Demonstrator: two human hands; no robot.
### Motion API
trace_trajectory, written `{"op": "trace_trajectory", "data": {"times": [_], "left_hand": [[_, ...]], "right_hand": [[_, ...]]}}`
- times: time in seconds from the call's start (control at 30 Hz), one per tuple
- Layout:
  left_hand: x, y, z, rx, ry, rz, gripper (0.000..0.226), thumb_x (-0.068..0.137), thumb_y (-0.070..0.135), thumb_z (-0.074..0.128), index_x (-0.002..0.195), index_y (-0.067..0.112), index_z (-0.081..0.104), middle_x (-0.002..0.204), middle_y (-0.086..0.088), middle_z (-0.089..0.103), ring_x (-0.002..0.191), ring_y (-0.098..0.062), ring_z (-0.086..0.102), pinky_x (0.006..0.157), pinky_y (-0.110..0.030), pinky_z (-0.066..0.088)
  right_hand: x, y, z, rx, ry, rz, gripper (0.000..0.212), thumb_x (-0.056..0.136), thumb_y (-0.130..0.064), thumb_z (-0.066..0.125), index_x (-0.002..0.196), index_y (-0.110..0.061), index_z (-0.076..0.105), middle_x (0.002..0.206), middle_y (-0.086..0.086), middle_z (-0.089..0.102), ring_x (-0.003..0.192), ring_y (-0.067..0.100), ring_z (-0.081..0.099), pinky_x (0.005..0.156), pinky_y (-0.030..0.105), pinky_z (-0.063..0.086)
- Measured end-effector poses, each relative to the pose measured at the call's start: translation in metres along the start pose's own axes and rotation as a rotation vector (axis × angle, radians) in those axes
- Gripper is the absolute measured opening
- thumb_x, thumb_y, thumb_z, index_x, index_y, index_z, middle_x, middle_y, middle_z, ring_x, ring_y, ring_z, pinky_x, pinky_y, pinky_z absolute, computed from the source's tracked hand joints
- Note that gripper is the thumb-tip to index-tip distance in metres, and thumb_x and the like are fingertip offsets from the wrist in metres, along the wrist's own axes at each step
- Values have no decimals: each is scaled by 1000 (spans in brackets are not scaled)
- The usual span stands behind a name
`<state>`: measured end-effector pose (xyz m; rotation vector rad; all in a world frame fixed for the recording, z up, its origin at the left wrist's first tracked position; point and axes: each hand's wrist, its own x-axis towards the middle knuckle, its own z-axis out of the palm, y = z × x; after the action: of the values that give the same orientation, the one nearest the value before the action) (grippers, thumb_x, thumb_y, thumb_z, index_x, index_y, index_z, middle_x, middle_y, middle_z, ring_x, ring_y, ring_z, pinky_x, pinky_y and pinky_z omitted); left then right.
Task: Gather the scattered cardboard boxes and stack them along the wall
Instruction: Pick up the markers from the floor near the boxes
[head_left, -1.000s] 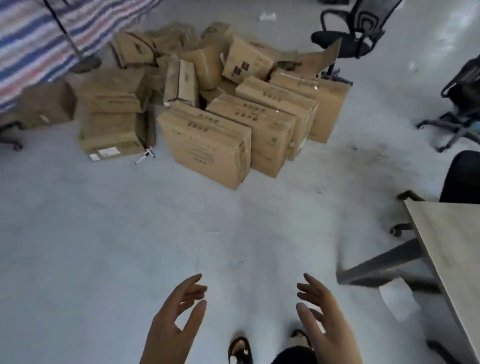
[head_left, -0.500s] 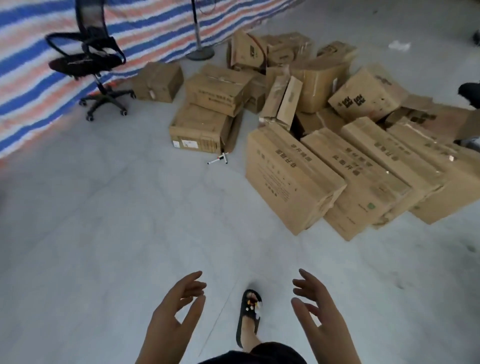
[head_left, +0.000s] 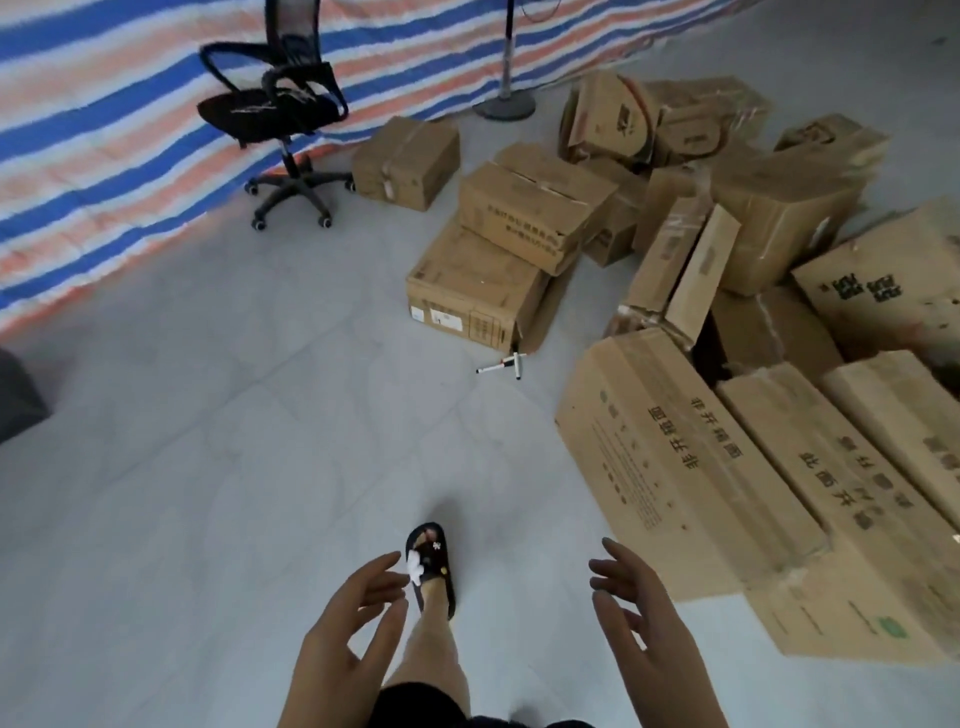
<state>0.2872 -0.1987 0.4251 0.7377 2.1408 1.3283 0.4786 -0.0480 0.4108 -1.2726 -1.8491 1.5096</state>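
Both hands empty, fingers spread: left hand (head_left: 348, 639), right hand (head_left: 647, 629). Long box (head_left: 675, 467) just ahead-right of right hand, looks stiff, bulky, probably heavy; grab 2 short ends.

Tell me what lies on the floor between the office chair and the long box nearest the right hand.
Head view: bare floor, except a small white marker-like tool.

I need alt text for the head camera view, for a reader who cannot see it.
Two open, empty hands, left hand and right hand, reach over a grey floor toward scattered cardboard boxes. Behind stand an office chair and a striped tarp.
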Motion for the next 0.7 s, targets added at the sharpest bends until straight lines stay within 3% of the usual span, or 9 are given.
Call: {"op": "trace_trajectory", "data": {"times": [0.13,0.33,0.47,0.57,0.7], "left_hand": [[114,10,-12,30,-35,-15,66,85,-4,60,95,61,56,92,24,67,89,3,64,79,-3,44],[264,40,-31,49,-64,31,63,85,1,62,97,62,55,93,24,67,90,2,64,81,-4,45],[340,52,-15,44,-147,17,47,85,12,62,100,56,57,94,22,68,91,1,64,81,-5,45],[397,53,4,82,-211,-4,56,85,0,62,102,53,55,94,24,67,92,2,63,81,-5,45],[477,53,40,143,-246,-32,56,85,0,62,104,53,54,96,25,66,93,2,63,84,-7,45]], "right_hand": [[99,-26,28,25,31,23,43,90,-8,55,114,-44,52,105,-32,59,98,-5,59,74,4,43],[223,-78,59,56,91,41,40,90,-6,56,116,-37,52,106,-29,60,97,-5,61,73,4,43],[286,-92,58,58,152,88,36,83,-30,53,117,-40,49,110,-29,59,99,-6,59,75,4,43],[340,-91,52,61,181,136,34,91,-19,55,116,-41,47,105,-15,64,98,-8,58,72,3,42],[422,-82,41,41,159,180,40,92,-10,52,115,-42,45,112,-14,59,98,-9,55,73,4,42]]}}
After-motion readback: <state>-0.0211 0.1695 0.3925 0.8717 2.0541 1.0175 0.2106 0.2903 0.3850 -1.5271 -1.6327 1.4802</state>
